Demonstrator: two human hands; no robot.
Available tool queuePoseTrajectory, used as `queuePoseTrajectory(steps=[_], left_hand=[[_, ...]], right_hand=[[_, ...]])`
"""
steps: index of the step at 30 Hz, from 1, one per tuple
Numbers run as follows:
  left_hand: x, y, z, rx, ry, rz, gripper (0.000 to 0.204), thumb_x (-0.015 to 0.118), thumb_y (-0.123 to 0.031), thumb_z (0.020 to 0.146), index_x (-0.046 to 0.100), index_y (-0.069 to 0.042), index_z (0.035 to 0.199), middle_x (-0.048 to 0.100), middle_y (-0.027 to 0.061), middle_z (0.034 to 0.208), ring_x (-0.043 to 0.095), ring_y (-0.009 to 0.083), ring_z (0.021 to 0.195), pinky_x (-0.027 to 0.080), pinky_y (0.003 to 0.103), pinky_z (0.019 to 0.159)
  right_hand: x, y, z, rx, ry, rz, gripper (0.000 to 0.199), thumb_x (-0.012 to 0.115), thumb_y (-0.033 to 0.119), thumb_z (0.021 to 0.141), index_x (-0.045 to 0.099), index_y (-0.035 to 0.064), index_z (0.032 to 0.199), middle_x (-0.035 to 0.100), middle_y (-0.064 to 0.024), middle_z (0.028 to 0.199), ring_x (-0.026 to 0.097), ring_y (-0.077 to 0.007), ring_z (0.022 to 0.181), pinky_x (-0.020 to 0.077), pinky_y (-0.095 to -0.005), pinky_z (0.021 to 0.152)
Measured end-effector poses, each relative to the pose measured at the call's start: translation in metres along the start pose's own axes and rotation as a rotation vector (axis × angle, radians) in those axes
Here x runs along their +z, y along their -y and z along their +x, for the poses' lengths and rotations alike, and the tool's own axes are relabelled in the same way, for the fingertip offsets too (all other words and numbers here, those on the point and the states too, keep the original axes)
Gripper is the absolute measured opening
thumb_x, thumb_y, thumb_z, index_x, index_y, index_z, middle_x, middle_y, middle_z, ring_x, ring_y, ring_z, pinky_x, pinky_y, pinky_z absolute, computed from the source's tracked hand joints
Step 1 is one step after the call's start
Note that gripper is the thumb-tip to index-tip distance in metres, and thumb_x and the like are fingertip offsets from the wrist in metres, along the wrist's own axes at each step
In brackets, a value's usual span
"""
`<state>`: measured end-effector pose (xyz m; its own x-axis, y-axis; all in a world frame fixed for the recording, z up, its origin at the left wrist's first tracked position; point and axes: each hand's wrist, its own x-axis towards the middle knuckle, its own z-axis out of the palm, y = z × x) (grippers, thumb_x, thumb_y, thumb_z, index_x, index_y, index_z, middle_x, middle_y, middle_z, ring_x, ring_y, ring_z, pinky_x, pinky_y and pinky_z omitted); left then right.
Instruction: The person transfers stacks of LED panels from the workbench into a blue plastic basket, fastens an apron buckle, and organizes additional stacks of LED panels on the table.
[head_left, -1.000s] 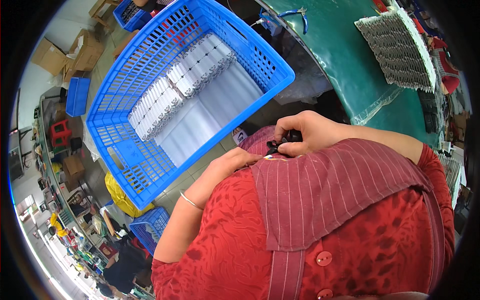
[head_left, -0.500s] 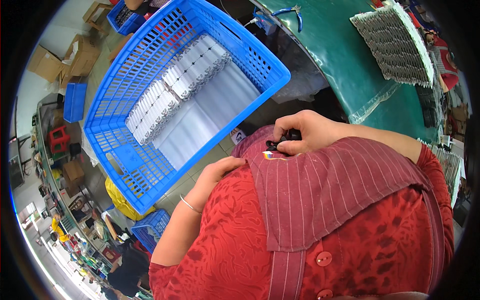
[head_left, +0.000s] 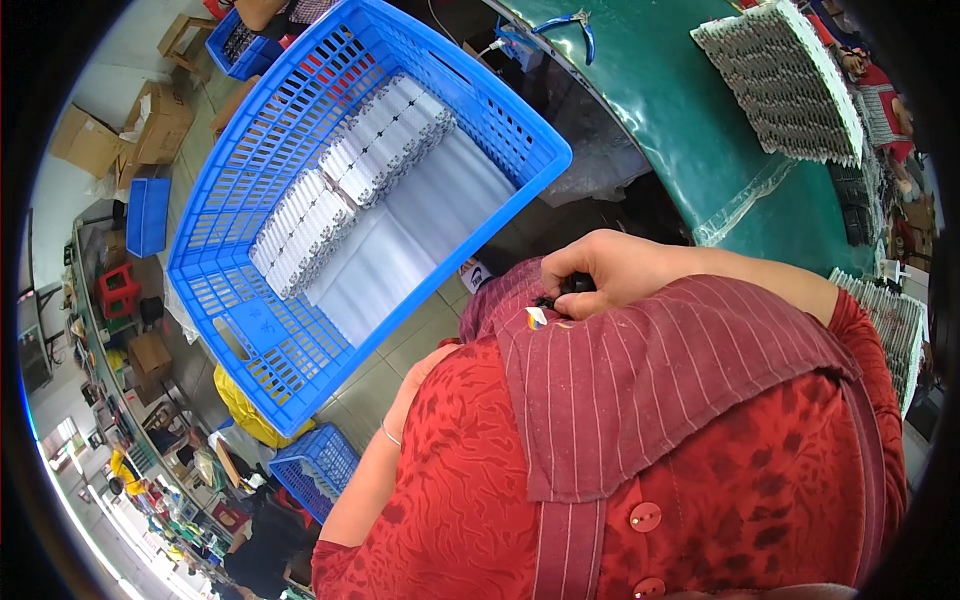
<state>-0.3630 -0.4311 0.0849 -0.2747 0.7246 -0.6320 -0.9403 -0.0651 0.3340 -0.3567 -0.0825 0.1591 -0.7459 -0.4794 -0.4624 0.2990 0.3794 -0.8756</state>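
Observation:
My right hand (head_left: 608, 270) is closed, thumb and fingers pinching small black parts (head_left: 575, 285) whose exact kind I cannot make out. It rests over the lap of my striped maroon apron (head_left: 680, 380). Just below the black parts, a small white tag with coloured stripes (head_left: 536, 318) shows on the apron. My left hand (head_left: 425, 368), with a bangle on its wrist, lies at the left side of my body; its fingers are hidden behind the red clothing and apron.
Ahead to the left stands a large blue plastic basket (head_left: 400, 330) holding stacked white strip-like parts (head_left: 300, 225) and pale sheeting. On the green table (head_left: 680, 110) at right are blue-handled pliers (head_left: 588, 38) and a stack of grey-white parts (head_left: 785, 85). A smaller blue basket (head_left: 318, 465) stands lower left.
My left hand has drawn down and back, so its fingers no longer show at the apron's edge. The right hand has turned slightly, covering more of the black parts. The view has shifted a little.

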Motion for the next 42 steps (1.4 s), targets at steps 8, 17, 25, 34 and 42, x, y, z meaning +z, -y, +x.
queuePoseTrajectory(steps=[8,17,25,34,42], left_hand=[[-0.021,0.017,-0.001,0.143,-0.083,0.247,0.037,0.055,0.001,0.091,0.054,0.002,0.128,0.058,0.0063,0.126,0.054,0.0163,0.114,0.042,0.031,0.102],[-0.031,0.02,0.003,0.145,-0.094,0.268,0.037,0.056,0.0,0.091,0.054,0.002,0.127,0.057,0.0064,0.126,0.054,0.0167,0.114,0.042,0.031,0.102],[-0.035,0.019,0.003,0.133,-0.107,0.301,0.037,0.057,-0.002,0.09,0.054,0.001,0.127,0.057,0.0066,0.127,0.054,0.017,0.115,0.041,0.031,0.102],[-0.036,0.009,0.0,0.108,-0.129,0.354,0.037,0.058,-0.003,0.09,0.054,0.001,0.127,0.056,0.0068,0.127,0.053,0.0174,0.115,0.041,0.031,0.102],[0.072,-0.069,0.039,0.441,0.03,1.119,0.046,0.07,-0.019,0.081,0.055,-0.006,0.122,0.059,0.0083,0.112,0.057,0.0183,0.104,0.045,0.03,0.089]], right_hand=[[0.001,-0.004,0.002,-0.038,0.024,-0.036,0.016,0.063,0.018,0.085,0.06,0.0034,0.09,0.06,-0.0114,0.071,0.057,-0.0217,0.066,0.0443,-0.0358,0.063],[0.001,0.005,0.003,0.018,0.071,-0.087,0.009,0.062,0.012,0.087,0.06,0.0035,0.089,0.064,-0.0073,0.076,0.059,-0.0148,0.071,0.0459,-0.0319,0.066],[0.001,0.005,0.003,-0.013,0.083,-0.09,0.018,0.062,0.02,0.085,0.06,0.005,0.094,0.061,-0.0139,0.076,0.06,-0.0269,0.071,0.0444,-0.0394,0.065],[-0.002,0.004,-0.001,-0.028,0.043,-0.157,0.009,0.062,0.013,0.086,0.06,0.005,0.086,0.065,-0.0055,0.074,0.06,-0.017,0.07,0.0453,-0.0332,0.064],[0.001,0.004,-0.003,0.016,-0.094,-0.116,0.014,0.064,0.016,0.085,0.061,0.0044,0.091,0.063,-0.0056,0.075,0.057,-0.0152,0.068,0.0462,-0.0308,0.065]])
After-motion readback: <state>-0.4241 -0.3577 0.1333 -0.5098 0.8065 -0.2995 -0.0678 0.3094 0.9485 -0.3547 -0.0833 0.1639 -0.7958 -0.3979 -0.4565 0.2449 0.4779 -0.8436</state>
